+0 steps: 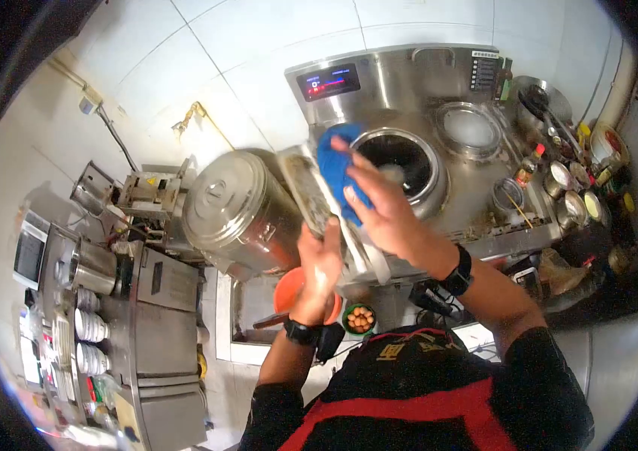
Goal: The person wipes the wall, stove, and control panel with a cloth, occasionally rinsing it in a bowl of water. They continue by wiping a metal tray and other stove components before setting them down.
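Observation:
A flat, pale metal-looking panel (310,188) is tilted up at the left edge of the steel stove (477,192). My left hand (321,259) grips its lower edge, thumb up. Against the panel's right side lies a blue cloth (334,169), pressed there by my right hand (385,207), whose fingers are stretched over it and slightly blurred. Just right of the cloth is a round, dark pot opening (401,161) with a steel rim. Part of the panel is hidden behind the cloth and both hands.
Left of the panel stands a large lidded steel pot (221,195). Below are an orange basin (289,292) and a green bowl of eggs (359,319). Seasoning containers (559,177) and a sauce bottle (529,165) stand at the right. Stacked bowls (92,328) sit far left.

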Motion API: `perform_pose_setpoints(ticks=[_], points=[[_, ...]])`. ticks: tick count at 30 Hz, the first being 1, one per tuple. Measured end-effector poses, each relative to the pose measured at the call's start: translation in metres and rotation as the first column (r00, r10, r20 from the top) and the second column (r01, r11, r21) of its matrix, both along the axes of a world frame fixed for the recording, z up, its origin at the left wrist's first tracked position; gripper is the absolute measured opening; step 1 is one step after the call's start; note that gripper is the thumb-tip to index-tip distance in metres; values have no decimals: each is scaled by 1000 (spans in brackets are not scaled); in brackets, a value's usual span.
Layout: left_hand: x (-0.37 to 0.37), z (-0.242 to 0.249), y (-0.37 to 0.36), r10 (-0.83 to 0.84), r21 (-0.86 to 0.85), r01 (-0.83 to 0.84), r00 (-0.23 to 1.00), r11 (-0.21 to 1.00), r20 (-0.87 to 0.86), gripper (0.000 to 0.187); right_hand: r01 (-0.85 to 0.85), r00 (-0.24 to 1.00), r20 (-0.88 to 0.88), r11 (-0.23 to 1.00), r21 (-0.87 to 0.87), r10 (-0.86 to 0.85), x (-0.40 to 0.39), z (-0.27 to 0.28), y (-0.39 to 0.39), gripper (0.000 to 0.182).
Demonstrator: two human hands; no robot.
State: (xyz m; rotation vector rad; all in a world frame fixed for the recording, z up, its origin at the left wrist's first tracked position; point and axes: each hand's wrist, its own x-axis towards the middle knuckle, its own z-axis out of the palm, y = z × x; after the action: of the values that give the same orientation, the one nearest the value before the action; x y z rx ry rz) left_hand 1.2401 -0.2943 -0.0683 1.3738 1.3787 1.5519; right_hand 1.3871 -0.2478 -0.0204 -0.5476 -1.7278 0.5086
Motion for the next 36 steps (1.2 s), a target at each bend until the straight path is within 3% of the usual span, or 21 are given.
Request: perform_pose_setpoints(ticks=[2, 4, 6, 7, 8, 10, 11, 13, 14, 16, 20, 22, 24, 25, 26, 27, 28, 30, 31, 34, 36], points=[[-12, 2, 14, 9, -10, -6, 967, 1000, 255, 24, -66, 978, 194, 996, -56, 76, 1, -6, -32, 26], [-35, -10, 31, 42, 99, -75, 954, 992, 297, 27, -205, 939, 263, 975, -83, 220, 10, -30, -54, 19], [-55, -23, 40, 110, 82, -145, 935, 986, 338, 29, -281, 896, 294, 937, -206, 333, 23, -40, -76, 16], [-63, -24, 38, 127, 80, -163, 933, 983, 336, 29, -264, 868, 348, 922, -282, 355, 27, -51, -78, 18], [-71, -25, 36, 70, 15, -94, 829, 995, 555, 31, -240, 836, 398, 904, -355, 378, 30, -66, -79, 20], [-84, -32, 29, 65, -87, 13, 553, 996, 831, 33, 179, 850, 524, 903, -392, 59, 35, -127, -93, 24], [-92, -44, 22, 63, -114, 62, 537, 992, 841, 34, 170, 849, 524, 902, -396, 71, 41, -137, -87, 24], [-108, -70, 4, 65, -164, 124, 572, 979, 818, 35, 80, 991, 118, 456, -886, 57, 52, -153, -70, 34], [-118, -85, -6, 74, -192, 132, 607, 973, 791, 35, 80, 990, 122, 440, -894, 68, 58, -167, -64, 34], [-138, -115, -28, 116, -266, 123, 674, 956, 729, 36, -137, 963, -203, 326, -935, -177, 72, -197, -62, 37], [-171, -144, -82, 228, -408, 60, 750, 911, 621, 39, -169, 927, -238, 244, -955, -289, 108, -193, -87, 45], [-182, -144, -109, 290, -457, -7, 781, 890, 553, 40, 224, 947, 90, 433, -873, -309, 141, -242, -91, 45], [-186, -145, -139, 387, -512, -124, 807, 850, 447, 40, 268, 947, 158, 418, -868, -279, 172, -283, -91, 45], [-214, -183, -160, 335, -506, -51, 806, 861, 488, 40, 499, 852, 476, 612, -613, -219, 181, -305, -92, 44], [-211, -180, -169, 494, -574, -155, 711, 804, 500, 40, 584, 778, 603, 561, -587, -179, 176, -308, -87, 40], [-219, -185, -182, 464, -546, -97, 661, 832, 589, 41, 659, 687, 716, 518, -545, -121, 170, -310, -82, 37], [-224, -191, -195, 598, -658, -235, 694, 715, 402, 41, 665, 684, 720, 509, -547, -119, 165, -322, -80, 37], [-236, -204, -220, 593, -658, -286, 746, 696, 304, 41, 632, 452, 820, 775, -17, -350, 151, -366, -70, 34], [-240, -209, -230, 590, -657, -303, 762, 690, 268, 41, 656, 469, 790, 755, -13, -394, 136, -377, -67, 35], [-246, -210, -242, 397, -503, -114, 769, 857, 501, 49, 651, 550, 746, 753, -100, -376, 63, -398, -63, 40], [-252, -215, -239, 514, -592, -224, 768, 774, 381, 50, 569, 710, 689, 695, -439, -147, -7, -354, -58, 42]])
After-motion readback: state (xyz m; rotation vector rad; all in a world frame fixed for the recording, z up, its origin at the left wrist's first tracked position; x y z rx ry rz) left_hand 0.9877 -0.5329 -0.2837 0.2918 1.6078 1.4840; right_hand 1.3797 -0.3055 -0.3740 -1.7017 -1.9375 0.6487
